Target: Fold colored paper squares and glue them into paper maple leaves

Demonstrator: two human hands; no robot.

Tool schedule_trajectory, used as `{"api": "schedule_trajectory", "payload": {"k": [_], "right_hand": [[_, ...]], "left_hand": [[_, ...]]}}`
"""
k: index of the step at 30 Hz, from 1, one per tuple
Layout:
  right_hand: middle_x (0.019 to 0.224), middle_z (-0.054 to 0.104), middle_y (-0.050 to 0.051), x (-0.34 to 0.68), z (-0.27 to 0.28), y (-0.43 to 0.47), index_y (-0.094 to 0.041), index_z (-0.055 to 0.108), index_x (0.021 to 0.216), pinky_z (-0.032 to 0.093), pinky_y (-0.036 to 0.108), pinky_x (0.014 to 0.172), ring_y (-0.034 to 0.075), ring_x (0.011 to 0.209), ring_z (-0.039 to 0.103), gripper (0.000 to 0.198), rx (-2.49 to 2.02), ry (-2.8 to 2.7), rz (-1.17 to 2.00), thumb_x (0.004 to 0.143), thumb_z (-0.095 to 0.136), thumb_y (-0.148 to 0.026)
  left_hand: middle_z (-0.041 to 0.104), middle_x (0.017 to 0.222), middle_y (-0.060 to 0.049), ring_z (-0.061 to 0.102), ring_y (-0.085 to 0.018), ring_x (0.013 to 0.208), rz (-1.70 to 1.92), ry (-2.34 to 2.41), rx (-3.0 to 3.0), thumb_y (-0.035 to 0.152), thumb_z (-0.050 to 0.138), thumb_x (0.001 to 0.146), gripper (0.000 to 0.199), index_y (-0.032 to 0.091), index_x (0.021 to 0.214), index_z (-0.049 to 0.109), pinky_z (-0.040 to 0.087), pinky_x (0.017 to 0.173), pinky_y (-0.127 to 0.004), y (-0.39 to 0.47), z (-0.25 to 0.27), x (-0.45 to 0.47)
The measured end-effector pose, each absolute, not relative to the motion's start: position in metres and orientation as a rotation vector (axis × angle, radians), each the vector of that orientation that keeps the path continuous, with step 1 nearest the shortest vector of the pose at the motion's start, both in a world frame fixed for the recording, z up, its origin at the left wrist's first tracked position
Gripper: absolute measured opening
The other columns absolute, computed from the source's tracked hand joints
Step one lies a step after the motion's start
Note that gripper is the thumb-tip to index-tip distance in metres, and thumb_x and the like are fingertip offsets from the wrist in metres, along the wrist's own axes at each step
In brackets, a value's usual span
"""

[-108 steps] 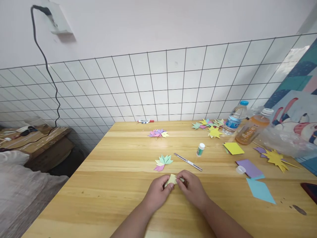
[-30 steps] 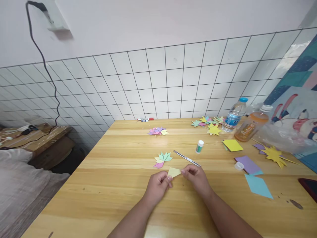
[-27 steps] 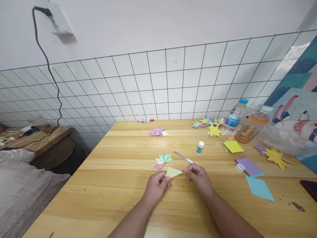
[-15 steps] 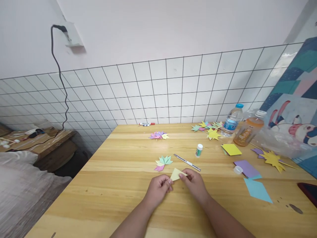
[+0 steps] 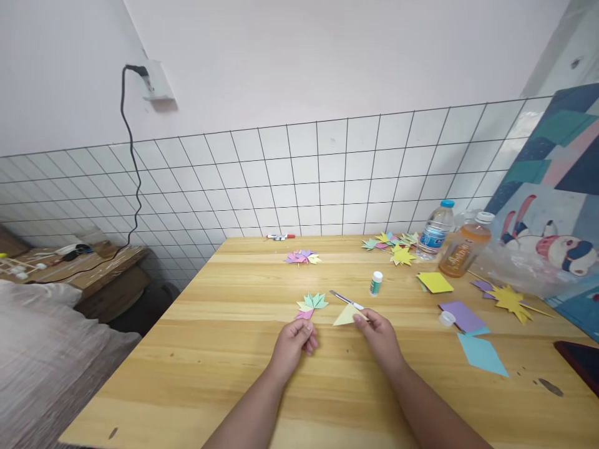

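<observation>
My right hand [image 5: 381, 340] pinches a pale yellow folded paper triangle [image 5: 346, 316] by its right corner, just above the wood. My left hand [image 5: 292, 346] has its fingers curled in and thumb pressed against them, with nothing visible in them. Right beyond it lies a fan of folded paper pieces [image 5: 312, 303] in green, pale yellow and pink; its pink tip is close to my left fingers, and I cannot tell whether they touch. Behind the triangle is a slim silver-and-white craft knife [image 5: 345, 299], partly covered. An uncapped-looking glue stick [image 5: 375, 284] stands upright farther back.
The wooden table [image 5: 210, 349] meets a tiled wall. Paper stars [image 5: 401, 254], a water bottle [image 5: 435, 231] and an orange drink bottle [image 5: 465, 246] stand at the back right. Yellow sheets [image 5: 435, 282], purple sheets [image 5: 461, 317], a blue sheet [image 5: 482, 354] and a small cap [image 5: 447, 318] lie right. Markers [image 5: 281, 237] lie behind.
My left hand has let go of the triangle and drawn apart from it. My right hand has carried the triangle slightly up and to the right. The view has shifted a little.
</observation>
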State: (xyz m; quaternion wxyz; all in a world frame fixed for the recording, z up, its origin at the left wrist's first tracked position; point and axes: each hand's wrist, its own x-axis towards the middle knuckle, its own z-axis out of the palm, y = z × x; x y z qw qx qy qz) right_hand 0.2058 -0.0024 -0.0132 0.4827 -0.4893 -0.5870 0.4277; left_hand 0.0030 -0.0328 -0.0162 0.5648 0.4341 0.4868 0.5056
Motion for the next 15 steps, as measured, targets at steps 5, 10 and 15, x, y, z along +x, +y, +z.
{"api": "schedule_trajectory", "payload": {"k": [5,10,15], "right_hand": [[0.068,0.060,0.002,0.202,-0.001,0.001,-0.017,0.060,0.069,0.042,0.025,0.059,0.016,0.065,0.054,0.035,-1.127,-1.573,1.081,0.077,0.054,-0.050],[0.074,0.065,0.003,0.181,0.015,0.016,-0.019,0.064,0.075,0.044,0.026,0.063,0.017,0.069,0.059,0.025,-1.146,-1.775,0.912,0.080,0.053,-0.041],[0.095,0.066,0.007,0.175,0.001,0.025,-0.020,0.057,0.109,0.050,0.031,0.069,0.019,0.079,0.063,0.029,-1.117,-1.708,0.838,0.083,0.049,-0.030]], "left_hand": [[0.070,0.073,-0.009,0.062,-0.013,0.053,0.994,1.039,0.884,0.058,0.056,0.075,0.050,0.011,0.094,0.061,0.044,0.048,-0.022,-0.028,-0.002,0.002],[0.070,0.079,-0.011,0.065,-0.015,0.059,0.863,0.905,0.919,0.049,0.059,0.077,0.042,0.012,0.096,0.059,0.046,0.051,-0.023,-0.014,0.023,0.003],[0.069,0.074,-0.010,0.062,-0.012,0.055,0.887,0.884,0.878,0.046,0.061,0.077,0.041,0.009,0.094,0.063,0.047,0.055,-0.023,0.002,0.007,0.009]]}}
